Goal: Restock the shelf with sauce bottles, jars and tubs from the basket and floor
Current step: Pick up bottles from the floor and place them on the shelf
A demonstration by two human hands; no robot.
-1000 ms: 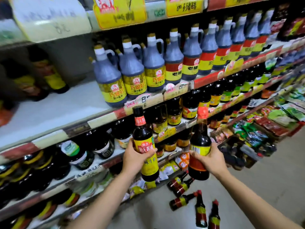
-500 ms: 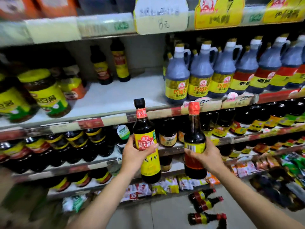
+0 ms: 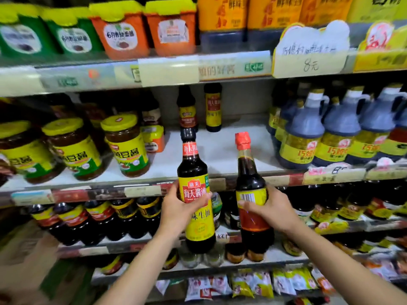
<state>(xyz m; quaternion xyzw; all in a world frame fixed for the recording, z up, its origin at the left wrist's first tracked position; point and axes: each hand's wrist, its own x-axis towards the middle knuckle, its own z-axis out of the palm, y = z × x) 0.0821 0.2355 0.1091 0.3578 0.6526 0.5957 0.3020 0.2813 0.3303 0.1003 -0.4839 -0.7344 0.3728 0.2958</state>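
Note:
My left hand (image 3: 178, 211) grips a dark soy sauce bottle (image 3: 196, 179) with a black cap and a yellow-and-red label, held upright. My right hand (image 3: 272, 209) grips a second dark sauce bottle (image 3: 250, 172) with a red cap, its barcode turned toward me. Both bottles stand in the air in front of the edge of the white middle shelf (image 3: 222, 150), below a bare stretch of it. Two similar dark bottles (image 3: 199, 108) stand at the back of that shelf.
Yellow-lidded jars (image 3: 125, 146) fill the shelf's left side and handled jugs (image 3: 308, 133) its right. Green and orange tubs (image 3: 119, 34) line the shelf above. Rows of dark bottles (image 3: 123, 216) sit on the shelf below, with sachets (image 3: 253, 282) lower down.
The view has swung left and upward, bringing the bare shelf stretch to the centre. Both hands have risen with their bottles toward the shelf edge. The bottles on the floor have dropped out of view.

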